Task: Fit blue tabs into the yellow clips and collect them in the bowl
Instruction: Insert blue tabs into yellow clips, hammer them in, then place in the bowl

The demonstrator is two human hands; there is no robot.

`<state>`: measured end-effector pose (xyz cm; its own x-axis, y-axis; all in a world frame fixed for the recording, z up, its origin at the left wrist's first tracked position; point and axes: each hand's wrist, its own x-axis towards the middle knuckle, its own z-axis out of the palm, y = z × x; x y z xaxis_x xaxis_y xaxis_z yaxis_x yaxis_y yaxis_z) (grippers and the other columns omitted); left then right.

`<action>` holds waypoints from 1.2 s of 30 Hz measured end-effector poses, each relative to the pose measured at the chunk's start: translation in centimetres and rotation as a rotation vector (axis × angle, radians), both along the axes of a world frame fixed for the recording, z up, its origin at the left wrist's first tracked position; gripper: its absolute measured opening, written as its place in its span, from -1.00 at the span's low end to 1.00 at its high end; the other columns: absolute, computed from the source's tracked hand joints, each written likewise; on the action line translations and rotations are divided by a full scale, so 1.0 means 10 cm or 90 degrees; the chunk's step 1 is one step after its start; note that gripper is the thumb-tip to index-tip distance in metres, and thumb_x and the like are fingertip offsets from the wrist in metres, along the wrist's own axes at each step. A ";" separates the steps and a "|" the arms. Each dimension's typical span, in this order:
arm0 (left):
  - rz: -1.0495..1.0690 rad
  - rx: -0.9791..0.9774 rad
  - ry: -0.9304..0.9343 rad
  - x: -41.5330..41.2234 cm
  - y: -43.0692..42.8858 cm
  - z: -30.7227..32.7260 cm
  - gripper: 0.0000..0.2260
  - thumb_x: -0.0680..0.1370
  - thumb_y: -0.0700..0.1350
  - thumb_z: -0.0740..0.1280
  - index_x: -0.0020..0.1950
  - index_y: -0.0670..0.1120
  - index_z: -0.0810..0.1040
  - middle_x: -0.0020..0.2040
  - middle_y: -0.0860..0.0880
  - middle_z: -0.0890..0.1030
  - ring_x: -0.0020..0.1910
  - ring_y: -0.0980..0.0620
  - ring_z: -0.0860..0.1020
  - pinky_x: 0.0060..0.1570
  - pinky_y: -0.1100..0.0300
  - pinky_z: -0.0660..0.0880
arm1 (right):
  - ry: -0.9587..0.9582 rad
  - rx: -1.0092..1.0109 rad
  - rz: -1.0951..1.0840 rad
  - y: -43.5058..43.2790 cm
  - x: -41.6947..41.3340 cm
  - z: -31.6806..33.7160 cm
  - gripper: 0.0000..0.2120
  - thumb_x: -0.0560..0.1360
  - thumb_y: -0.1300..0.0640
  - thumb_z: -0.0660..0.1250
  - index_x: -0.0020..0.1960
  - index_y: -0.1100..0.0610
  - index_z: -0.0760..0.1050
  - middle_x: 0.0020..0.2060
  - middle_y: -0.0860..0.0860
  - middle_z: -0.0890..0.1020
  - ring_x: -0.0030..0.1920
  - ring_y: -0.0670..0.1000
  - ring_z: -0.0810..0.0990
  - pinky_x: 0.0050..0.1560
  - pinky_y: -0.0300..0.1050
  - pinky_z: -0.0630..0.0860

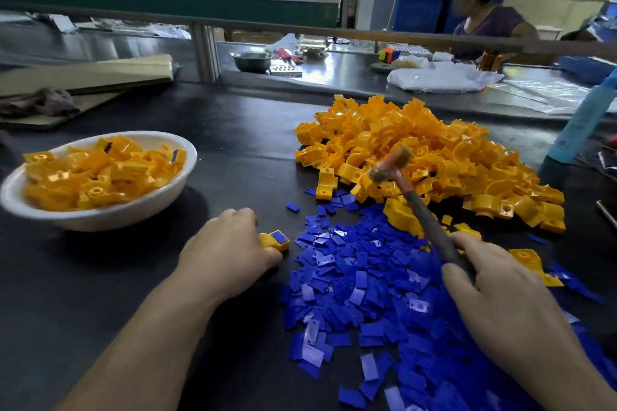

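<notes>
My left hand [230, 250] holds a yellow clip [274, 240] down on the dark table, a blue tab lying in its top face. My right hand [494, 290] grips the handle of a small hammer [394, 166], whose head hangs raised over the parts. A large heap of yellow clips [430, 157] lies at the centre right. In front of it spreads a pile of blue tabs [360, 290]. The white bowl [110, 213] at the left holds several fitted clips.
Flat cardboard [86, 77] and a rag lie at the back left. A rail [334, 32] and a post divide this bench from another one, where a person sits by a metal bowl [252, 60] and plastic bags. A light blue tube [581, 123] leans at the right edge.
</notes>
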<state>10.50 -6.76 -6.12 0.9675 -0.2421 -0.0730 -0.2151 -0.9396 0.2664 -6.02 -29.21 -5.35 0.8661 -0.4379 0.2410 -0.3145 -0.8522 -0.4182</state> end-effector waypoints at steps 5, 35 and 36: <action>-0.046 0.086 -0.056 -0.03 -0.05 -0.05 -0.66 0.51 0.16 0.32 0.22 0.04 0.51 0.14 -0.01 0.54 0.10 -0.03 0.52 -0.07 0.11 0.46 | 0.007 0.253 0.105 0.20 -0.01 0.15 -0.74 0.55 0.04 0.21 -0.02 -0.36 0.29 -0.36 -0.03 0.59 -0.42 -0.13 0.59 -0.55 -0.34 0.43; -0.073 0.072 -0.124 0.03 -0.06 -0.15 -0.69 0.55 0.13 0.30 0.20 0.01 0.58 0.10 -0.03 0.55 0.10 -0.09 0.54 -0.13 0.10 0.38 | 0.011 -0.091 0.181 0.57 0.17 -0.03 -0.58 0.54 -0.13 0.12 0.39 -0.24 0.18 -0.11 -0.18 0.47 -0.17 -0.13 0.51 -0.15 -0.24 0.51; -0.072 0.074 -0.122 0.03 -0.06 -0.14 -0.68 0.55 0.13 0.30 0.22 0.01 0.58 0.11 -0.03 0.55 0.11 -0.09 0.54 -0.12 0.10 0.38 | -0.004 -0.092 0.186 0.57 0.16 -0.05 -0.57 0.53 -0.12 0.13 0.39 -0.22 0.21 -0.12 -0.18 0.48 -0.20 -0.12 0.51 -0.17 -0.23 0.52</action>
